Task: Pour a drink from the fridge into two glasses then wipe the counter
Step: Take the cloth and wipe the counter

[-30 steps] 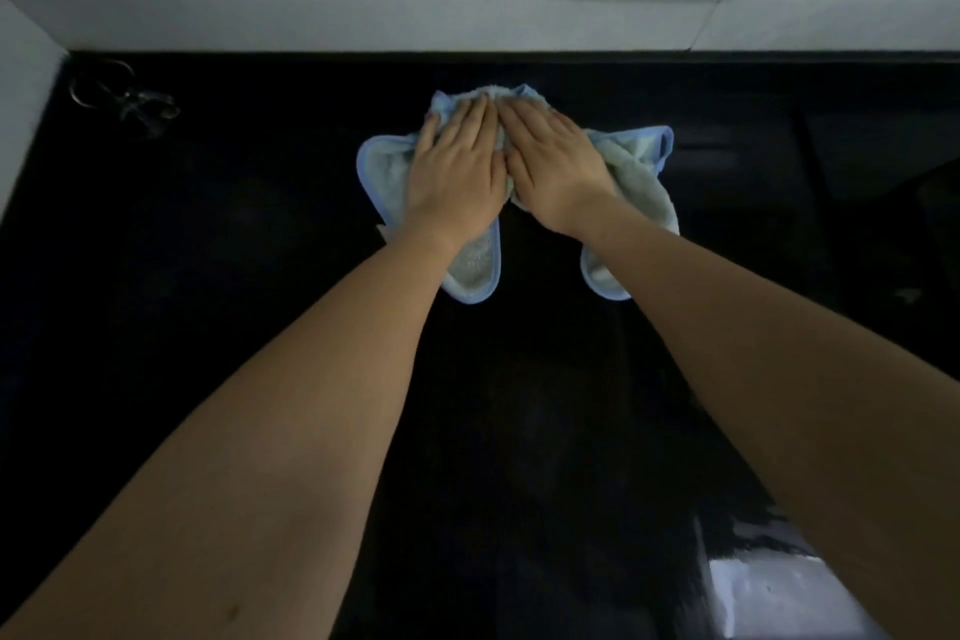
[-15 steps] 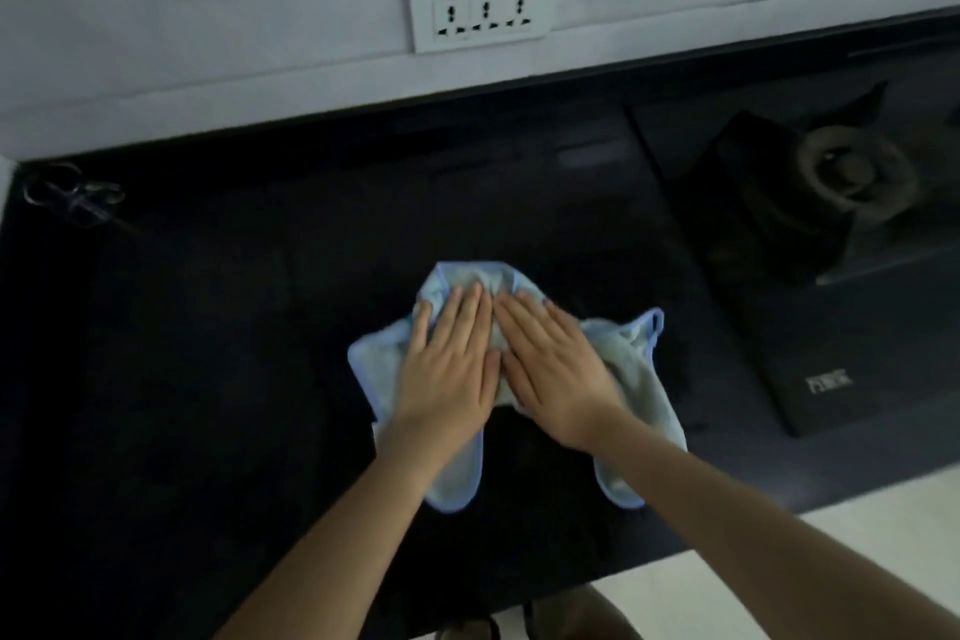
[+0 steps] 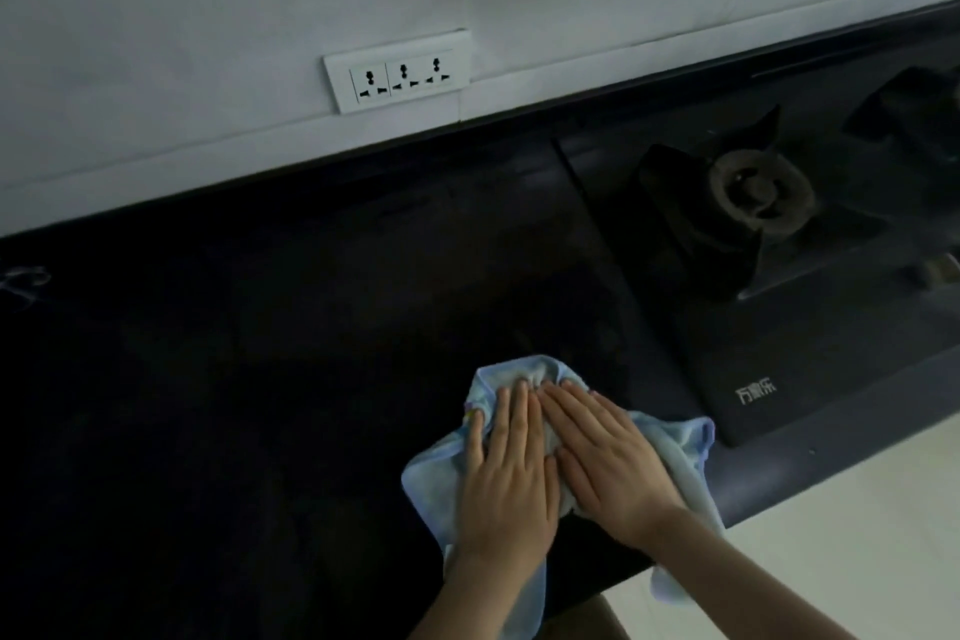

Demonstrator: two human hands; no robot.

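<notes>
A light blue cloth [image 3: 434, 476] lies crumpled on the black counter [image 3: 249, 379] near its front edge. My left hand [image 3: 506, 478] presses flat on the cloth's left half, fingers straight and pointing away from me. My right hand [image 3: 608, 468] presses flat on the right half, right beside the left hand. Part of the cloth hangs over the counter's front edge. No glasses or drink are in view.
A black gas hob [image 3: 769, 244] with a round burner sits right of the cloth. A white triple socket [image 3: 400, 70] is on the wall behind. A small metal object [image 3: 23, 278] lies at the far left of the counter. Pale floor [image 3: 831, 509] shows at lower right.
Both hands have dragged the cloth from the back of the counter towards its front edge and to the right. The view has swung right, bringing the hob in.
</notes>
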